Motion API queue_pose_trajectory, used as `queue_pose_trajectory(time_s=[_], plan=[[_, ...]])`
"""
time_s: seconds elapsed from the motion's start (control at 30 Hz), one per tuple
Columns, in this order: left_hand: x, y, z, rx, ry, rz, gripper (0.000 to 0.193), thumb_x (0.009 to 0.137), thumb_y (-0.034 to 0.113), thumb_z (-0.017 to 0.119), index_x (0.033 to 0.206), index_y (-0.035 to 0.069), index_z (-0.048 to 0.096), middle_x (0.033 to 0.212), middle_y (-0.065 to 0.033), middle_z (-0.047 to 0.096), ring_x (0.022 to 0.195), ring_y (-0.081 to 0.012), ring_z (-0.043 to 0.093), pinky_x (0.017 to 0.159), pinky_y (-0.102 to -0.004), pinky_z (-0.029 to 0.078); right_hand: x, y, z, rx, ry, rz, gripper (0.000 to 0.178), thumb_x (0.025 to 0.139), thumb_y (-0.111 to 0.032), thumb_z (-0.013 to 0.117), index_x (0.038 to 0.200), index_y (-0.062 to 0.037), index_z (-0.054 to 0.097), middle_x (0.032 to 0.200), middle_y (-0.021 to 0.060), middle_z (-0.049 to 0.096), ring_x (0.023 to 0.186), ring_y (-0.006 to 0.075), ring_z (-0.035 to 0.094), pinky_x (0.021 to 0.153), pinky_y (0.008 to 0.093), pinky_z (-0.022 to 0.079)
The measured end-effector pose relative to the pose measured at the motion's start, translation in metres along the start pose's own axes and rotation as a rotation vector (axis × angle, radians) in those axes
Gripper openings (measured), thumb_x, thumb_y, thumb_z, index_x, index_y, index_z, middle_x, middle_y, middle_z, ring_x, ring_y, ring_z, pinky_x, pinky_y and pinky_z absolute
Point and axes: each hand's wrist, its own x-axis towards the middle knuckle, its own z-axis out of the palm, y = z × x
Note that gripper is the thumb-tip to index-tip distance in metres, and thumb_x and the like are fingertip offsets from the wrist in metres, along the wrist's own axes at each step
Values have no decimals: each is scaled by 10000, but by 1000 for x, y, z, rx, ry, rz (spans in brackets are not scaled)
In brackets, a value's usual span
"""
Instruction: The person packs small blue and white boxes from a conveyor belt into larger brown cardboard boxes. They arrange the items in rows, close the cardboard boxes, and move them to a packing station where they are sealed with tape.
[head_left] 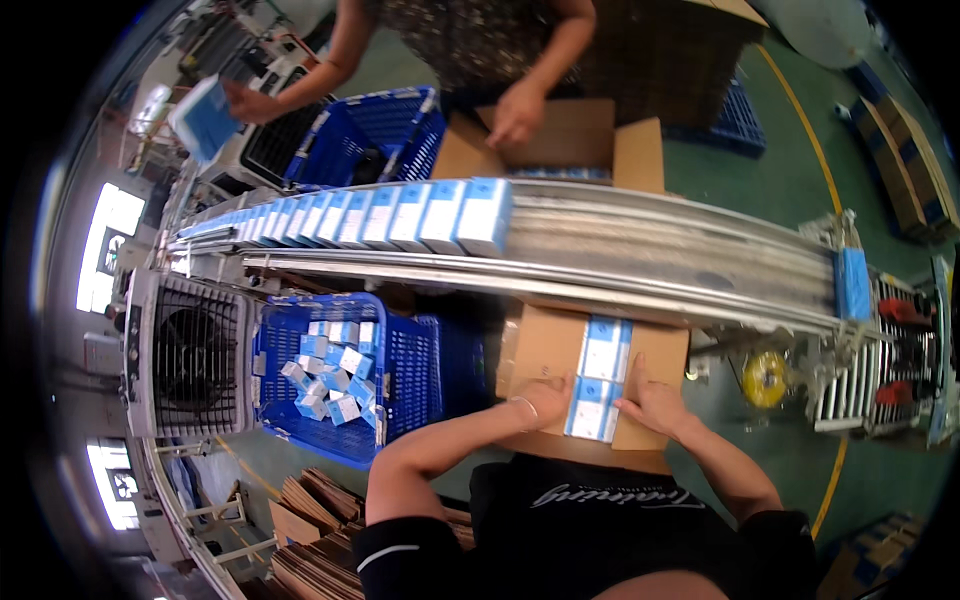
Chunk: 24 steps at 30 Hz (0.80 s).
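Note:
A brown cardboard carton stands in front of me, below the conveyor. Its two side flaps are folded inward, with a gap between them. Blue-and-white small boxes show in that gap in a row. My left hand rests on the left flap, with its fingers at the gap's left edge. On the right flap lies my right hand, with index finger and thumb spread apart near the gap's right edge. Both hands press from above, and neither holds a separate thing.
A conveyor runs across, carrying a row of blue-and-white boxes. Left of me, a blue basket contains loose small boxes beside a fan. Opposite, a co-worker holds a blue-and-white pack near another open carton. Flattened cardboard lies lower left.

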Motion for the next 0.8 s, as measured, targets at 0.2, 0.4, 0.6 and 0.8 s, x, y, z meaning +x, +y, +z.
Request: queue_pose_trajectory(time_s=[0.2,0.4,0.6,0.8], plan=[[39,-24,-114,508,812,148,521,828,165,476,1329,55,386,1411,-154,340,1324,-327,288,1042,-573,225,-3,6,6,134,-230,143,790,845,-400,552,1369,76,200,1101,292,555,1037,384,551,885,430,438],[6,-35,-2,221,492,353,448,834,163,509,1266,47,479,1339,-118,453,1250,-266,407,1022,-390,326,-93,-31,-39,292,-339,-40,591,889,-453,465,1306,-36,423,1285,205,468,1198,353,427,975,452,350],[4,-68,-73,-695,280,154,289,889,247,527,1058,38,632,995,-138,647,947,-257,617,817,-328,474,3,2,19,48,554,727,577,909,-374,437,1371,-50,320,1332,195,434,1208,368,423,974,456,355],[31,-117,45,-942,916,-720,266,901,208,491,1082,35,579,971,-134,652,827,-222,623,735,-342,495,-30,45,42,509,691,859,499,929,-330,378,1331,-35,355,1150,240,558,1029,410,543,867,458,435]])
